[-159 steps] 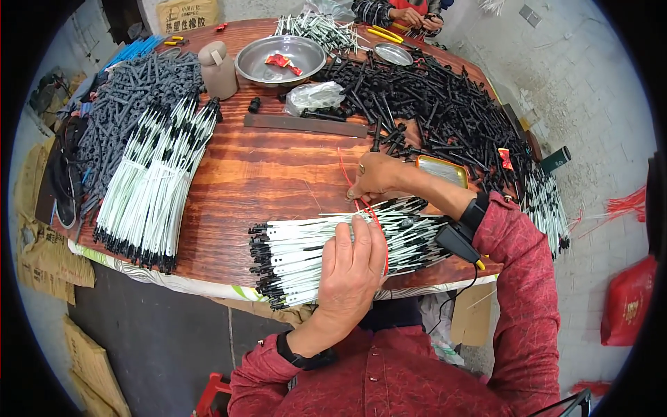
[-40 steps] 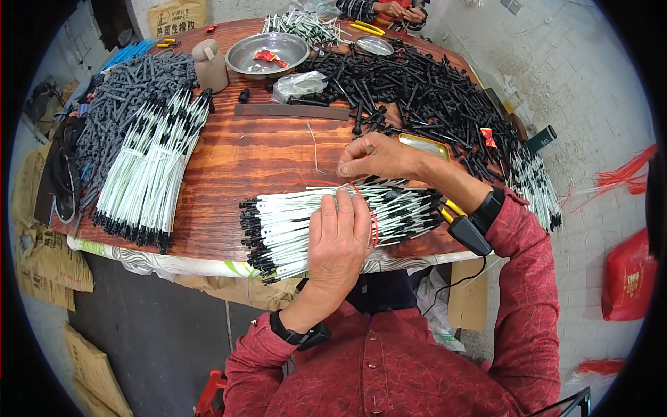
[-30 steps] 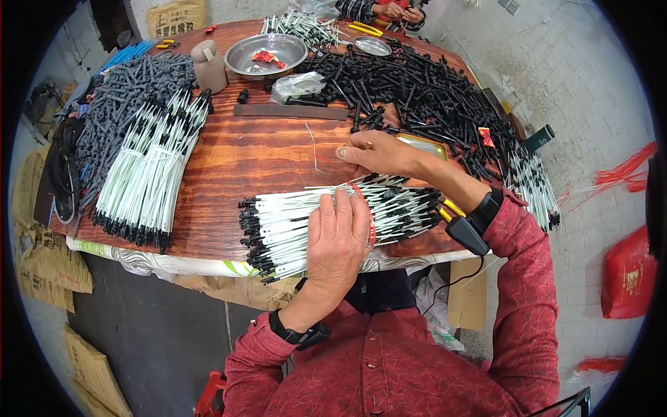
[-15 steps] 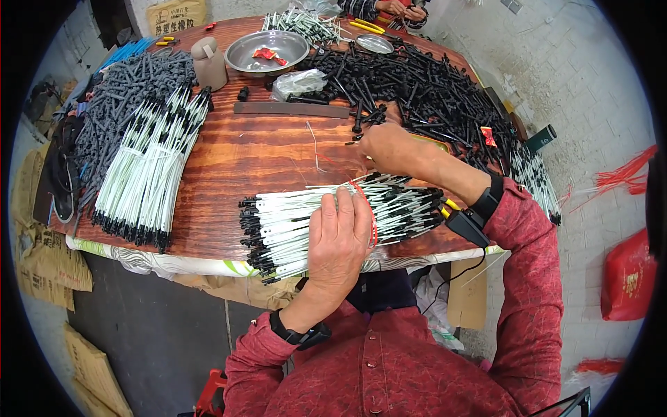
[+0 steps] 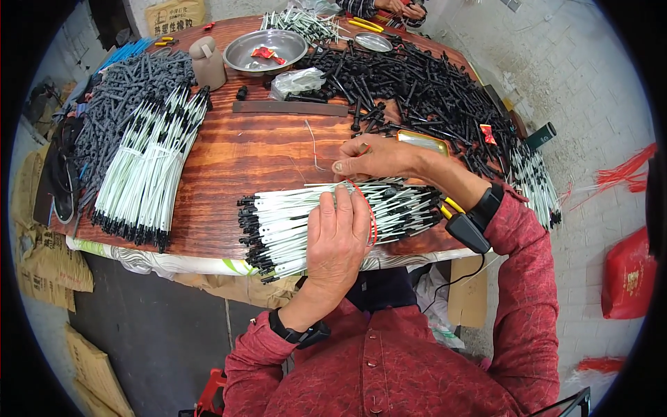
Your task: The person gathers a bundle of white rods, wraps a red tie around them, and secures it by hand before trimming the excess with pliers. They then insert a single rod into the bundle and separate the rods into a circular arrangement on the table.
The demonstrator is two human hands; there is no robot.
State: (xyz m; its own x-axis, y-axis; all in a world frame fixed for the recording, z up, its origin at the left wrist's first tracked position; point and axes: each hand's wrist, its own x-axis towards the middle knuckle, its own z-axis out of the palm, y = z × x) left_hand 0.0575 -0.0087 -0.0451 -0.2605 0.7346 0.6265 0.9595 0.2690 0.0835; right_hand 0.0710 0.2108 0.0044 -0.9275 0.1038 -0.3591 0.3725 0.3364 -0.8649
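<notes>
A bundle of white sticks with black ends lies across the near side of the table, a red tie looped around it. My left hand rests flat on top, fingers stretched out and pressing beside the tie. Just beyond the bundle's far side, my right hand is closed, thumb and fingers drawn together near the tie's upper end. What sits between those fingers is too small to make out. A thin pale wire lies on the wood to the left of that hand.
Another tied bundle lies left, beside a grey heap of parts. Black parts cover the far right. Further back are a metal bowl, a beige flask and a dark flat bar. Another person's hands show at the far edge.
My right hand has come left and nearer the bundle, uncovering a shallow yellow-rimmed tin behind it. My left hand stays nearly still on the sticks.
</notes>
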